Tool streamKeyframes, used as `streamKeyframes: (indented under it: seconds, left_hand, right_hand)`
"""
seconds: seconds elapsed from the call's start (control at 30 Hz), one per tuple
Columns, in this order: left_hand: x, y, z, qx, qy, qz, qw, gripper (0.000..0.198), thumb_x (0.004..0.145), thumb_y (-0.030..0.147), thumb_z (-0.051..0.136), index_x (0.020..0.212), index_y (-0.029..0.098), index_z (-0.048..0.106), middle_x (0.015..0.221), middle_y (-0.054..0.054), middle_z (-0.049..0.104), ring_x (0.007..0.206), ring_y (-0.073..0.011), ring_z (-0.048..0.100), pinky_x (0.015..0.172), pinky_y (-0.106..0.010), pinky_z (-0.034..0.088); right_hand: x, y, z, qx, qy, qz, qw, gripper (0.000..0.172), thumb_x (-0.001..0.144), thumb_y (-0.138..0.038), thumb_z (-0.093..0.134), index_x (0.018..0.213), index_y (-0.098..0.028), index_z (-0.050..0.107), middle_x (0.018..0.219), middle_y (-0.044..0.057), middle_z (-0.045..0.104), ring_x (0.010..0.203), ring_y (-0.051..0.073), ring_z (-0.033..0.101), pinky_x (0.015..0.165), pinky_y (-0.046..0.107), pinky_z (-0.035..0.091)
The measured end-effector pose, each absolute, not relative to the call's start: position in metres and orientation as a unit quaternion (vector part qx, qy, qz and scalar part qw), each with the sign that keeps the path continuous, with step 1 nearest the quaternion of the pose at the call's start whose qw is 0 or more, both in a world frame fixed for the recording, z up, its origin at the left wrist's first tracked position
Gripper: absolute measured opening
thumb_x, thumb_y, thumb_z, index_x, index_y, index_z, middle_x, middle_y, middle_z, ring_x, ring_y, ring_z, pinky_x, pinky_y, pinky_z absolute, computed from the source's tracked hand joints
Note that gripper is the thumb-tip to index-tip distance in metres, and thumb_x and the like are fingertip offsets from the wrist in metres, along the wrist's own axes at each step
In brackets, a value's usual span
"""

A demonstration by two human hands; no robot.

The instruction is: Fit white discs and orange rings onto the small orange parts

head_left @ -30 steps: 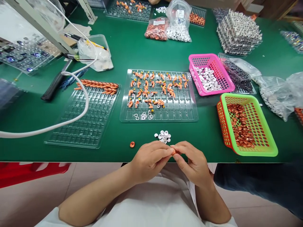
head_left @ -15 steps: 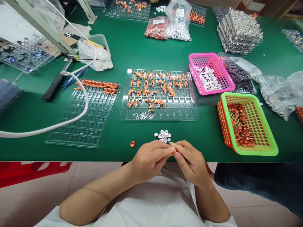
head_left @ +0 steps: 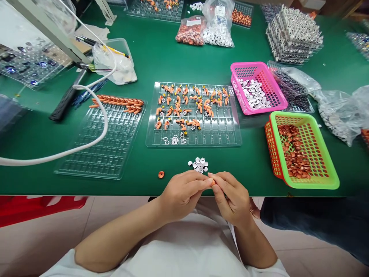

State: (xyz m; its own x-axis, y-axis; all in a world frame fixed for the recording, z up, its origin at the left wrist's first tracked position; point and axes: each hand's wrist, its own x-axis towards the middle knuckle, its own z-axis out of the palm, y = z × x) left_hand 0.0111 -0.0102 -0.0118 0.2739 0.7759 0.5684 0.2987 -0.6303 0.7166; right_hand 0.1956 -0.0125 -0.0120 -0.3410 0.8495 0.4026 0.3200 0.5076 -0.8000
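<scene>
From here, the left hand (head_left: 179,194) and the right hand (head_left: 234,198) pinch one small orange piece (head_left: 213,182) between them, mostly hidden. It looks light, hard and maybe slippery, so I'd hold its edges. Little round, plastic-looking white discs (head_left: 198,164) lie just past both hands.

Pale floor (head_left: 57,235), red stool (head_left: 29,211) perhaps
</scene>
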Motion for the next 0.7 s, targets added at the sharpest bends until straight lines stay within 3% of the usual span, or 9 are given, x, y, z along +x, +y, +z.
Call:
streamKeyframes:
  seconds: [0.17, 0.37, 0.7]
  left_hand:
    - [0.0091, -0.0067, -0.0105, 0.745, 0.352, 0.486, 0.292, 0.014, 0.093, 0.008, 0.060, 0.100, 0.017, 0.068, 0.083, -0.005, 0.078, 0.076, -0.0150, 0.075, 0.070, -0.023, 0.061]
    - [0.0037, -0.0064, -0.0117, 0.762, 0.322, 0.473, 0.303, 0.021, 0.093, 0.005, 0.056, 0.104, 0.018, 0.068, 0.092, -0.008, 0.078, 0.081, -0.0152, 0.074, 0.071, -0.025, 0.061]
    - [0.0012, -0.0111, -0.0097, 0.755, 0.346, 0.468, 0.302, 0.017, 0.093, 0.006, 0.059, 0.100, 0.018, 0.069, 0.090, -0.007, 0.075, 0.079, -0.0124, 0.073, 0.068, -0.019, 0.060]
  right_hand:
    - [0.1957, -0.0132, -0.0120, -0.382, -0.762, 0.300, 0.429, 0.044, 0.091, -0.004, 0.052, 0.130, -0.022, 0.064, 0.096, 0.010, 0.070, 0.082, 0.020, 0.067, 0.069, 0.033, 0.058]
    - [0.2010, -0.0113, -0.0112, -0.363, -0.780, 0.311, 0.405, 0.043, 0.092, -0.006, 0.054, 0.132, -0.021, 0.061, 0.099, 0.010, 0.069, 0.085, 0.019, 0.068, 0.070, 0.031, 0.059]
    - [0.2046, -0.0085, -0.0094, -0.331, -0.796, 0.337, 0.379, 0.039, 0.092, -0.003, 0.054, 0.128, -0.013, 0.061, 0.103, 0.013, 0.068, 0.093, 0.020, 0.066, 0.078, 0.032, 0.059]
